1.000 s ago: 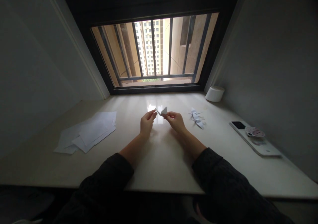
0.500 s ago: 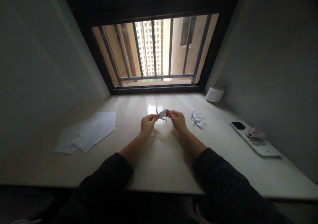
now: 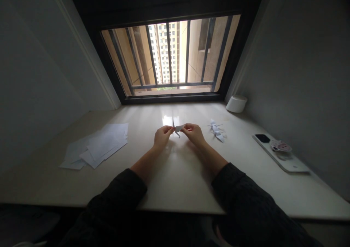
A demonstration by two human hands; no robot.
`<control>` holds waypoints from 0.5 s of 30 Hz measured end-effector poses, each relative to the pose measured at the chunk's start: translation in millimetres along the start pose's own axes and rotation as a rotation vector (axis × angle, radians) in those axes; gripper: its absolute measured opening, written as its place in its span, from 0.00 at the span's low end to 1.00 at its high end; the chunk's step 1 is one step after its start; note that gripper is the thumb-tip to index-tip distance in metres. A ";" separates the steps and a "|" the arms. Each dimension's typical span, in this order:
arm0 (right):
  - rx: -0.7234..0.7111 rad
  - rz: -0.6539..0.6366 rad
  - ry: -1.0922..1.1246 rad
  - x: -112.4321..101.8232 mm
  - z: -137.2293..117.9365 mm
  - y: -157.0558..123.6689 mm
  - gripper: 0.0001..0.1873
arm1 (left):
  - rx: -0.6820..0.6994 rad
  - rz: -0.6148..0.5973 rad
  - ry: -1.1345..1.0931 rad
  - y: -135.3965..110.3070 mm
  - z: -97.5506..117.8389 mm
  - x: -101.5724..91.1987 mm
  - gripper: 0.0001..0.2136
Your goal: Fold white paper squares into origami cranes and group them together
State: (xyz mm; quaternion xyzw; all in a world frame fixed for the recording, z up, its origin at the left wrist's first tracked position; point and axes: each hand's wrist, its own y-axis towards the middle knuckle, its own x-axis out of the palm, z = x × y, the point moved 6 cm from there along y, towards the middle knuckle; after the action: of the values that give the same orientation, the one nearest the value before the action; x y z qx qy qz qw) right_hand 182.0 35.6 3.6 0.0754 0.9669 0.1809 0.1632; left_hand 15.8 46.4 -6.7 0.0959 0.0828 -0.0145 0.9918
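Note:
Between my two hands is a small folded white paper figure (image 3: 178, 128), shaped like an origami crane, with thin points sticking out above and below. My left hand (image 3: 163, 136) pinches its left end between thumb and fingers. My right hand (image 3: 194, 134) grips the right end the same way. Part of the paper is hidden by my fingers. To the right of my right hand lies a loose white folded paper piece (image 3: 217, 131), possibly more than one crane.
A loose pile of white paper sheets (image 3: 95, 145) lies on the pale polished table (image 3: 177, 174) at left. At right stand a white cylindrical container (image 3: 236, 104) and a flat white case (image 3: 290, 163) with a round sticker. Walls and a barred window (image 3: 169, 57) border the table.
My hands have moved closer together. The paper figure has dropped lower and now looks narrower and flatter, with its points showing more thinly.

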 end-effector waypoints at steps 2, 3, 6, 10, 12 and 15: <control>-0.063 0.133 -0.099 -7.9 -8.9 -4.2 0.14 | 0.008 0.024 -0.012 -2.0 2.6 -0.5 0.13; -0.106 0.196 -0.160 -11.5 -14.9 -7.0 0.13 | 0.015 0.022 -0.021 -3.6 4.5 0.7 0.13; -0.243 0.279 -0.313 -14.6 -32.2 -14.4 0.14 | 0.049 -0.023 -0.029 -9.7 12.4 8.1 0.15; -0.284 0.237 -0.291 -9.6 -37.1 -17.0 0.11 | 0.132 -0.075 0.008 -16.8 24.5 16.4 0.18; -0.261 0.218 -0.209 -7.5 -33.5 -16.2 0.11 | 0.169 -0.074 0.032 -18.5 28.7 16.9 0.17; -0.176 0.198 -0.074 -4.6 -24.1 -13.6 0.12 | 0.188 -0.041 0.060 -19.2 30.4 14.3 0.16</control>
State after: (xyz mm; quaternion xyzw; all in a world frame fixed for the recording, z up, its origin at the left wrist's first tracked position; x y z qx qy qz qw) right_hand 176.9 14.3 21.1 0.1626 0.9284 0.2776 0.1861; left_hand 33.9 21.5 16.8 0.1874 0.1125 -0.0394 0.9750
